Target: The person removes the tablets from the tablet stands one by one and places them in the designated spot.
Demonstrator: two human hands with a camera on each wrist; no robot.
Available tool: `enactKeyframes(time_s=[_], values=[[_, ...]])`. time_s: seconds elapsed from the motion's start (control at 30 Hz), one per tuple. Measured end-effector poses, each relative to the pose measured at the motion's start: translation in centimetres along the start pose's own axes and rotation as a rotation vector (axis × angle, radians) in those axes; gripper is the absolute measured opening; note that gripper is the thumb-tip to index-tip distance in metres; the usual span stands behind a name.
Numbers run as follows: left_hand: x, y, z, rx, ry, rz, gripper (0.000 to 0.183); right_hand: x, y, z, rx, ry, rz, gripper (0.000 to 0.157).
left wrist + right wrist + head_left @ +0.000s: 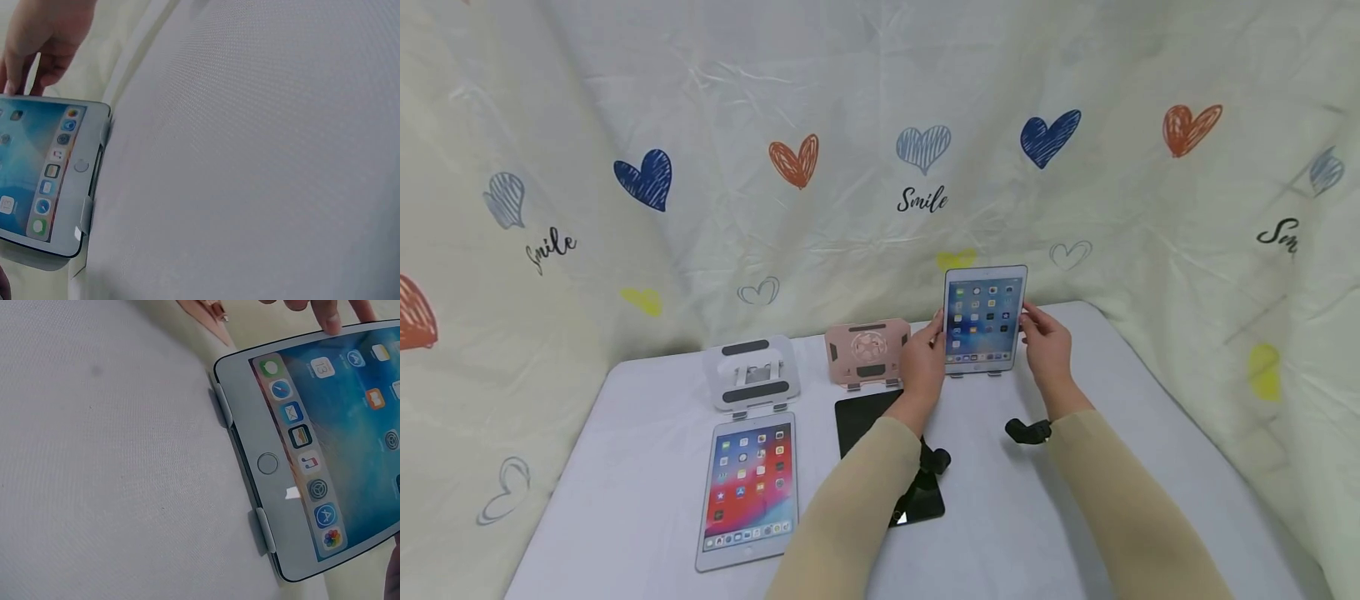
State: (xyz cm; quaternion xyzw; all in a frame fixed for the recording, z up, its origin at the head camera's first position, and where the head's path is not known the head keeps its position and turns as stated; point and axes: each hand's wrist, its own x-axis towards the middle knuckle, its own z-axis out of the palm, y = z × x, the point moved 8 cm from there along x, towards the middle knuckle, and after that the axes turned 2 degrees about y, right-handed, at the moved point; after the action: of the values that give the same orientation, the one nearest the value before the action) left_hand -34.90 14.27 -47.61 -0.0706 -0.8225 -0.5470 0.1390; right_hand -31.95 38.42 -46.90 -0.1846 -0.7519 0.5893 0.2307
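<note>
A white-framed tablet (985, 321) stands upright, leaning slightly back, at the right rear of the table, its screen lit with app icons. My left hand (922, 362) holds its left edge and my right hand (1047, 348) grips the right edge, the thumb along the side. Two small lips (265, 530) of a stand catch the tablet's bottom edge in the right wrist view. Most of that stand is hidden behind the tablet; a pale grey corner (37, 257) of it shows in the left wrist view.
To the left are a pink stand (842, 354) and a white stand (718, 371). A lit tablet (748, 483) lies flat before the white one; a black tablet (861, 417) lies partly under my left forearm. A heart-printed curtain (857, 233) hangs behind the table (625, 467).
</note>
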Motion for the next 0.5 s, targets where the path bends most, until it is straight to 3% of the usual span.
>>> enactKeyframes(time_s=[0.5], values=[[-0.22, 0.6, -0.51, -0.013, -0.027, -0.002, 0.042, -0.05, -0.33, -0.57, 0.016, -0.002, -0.02, 0.039]])
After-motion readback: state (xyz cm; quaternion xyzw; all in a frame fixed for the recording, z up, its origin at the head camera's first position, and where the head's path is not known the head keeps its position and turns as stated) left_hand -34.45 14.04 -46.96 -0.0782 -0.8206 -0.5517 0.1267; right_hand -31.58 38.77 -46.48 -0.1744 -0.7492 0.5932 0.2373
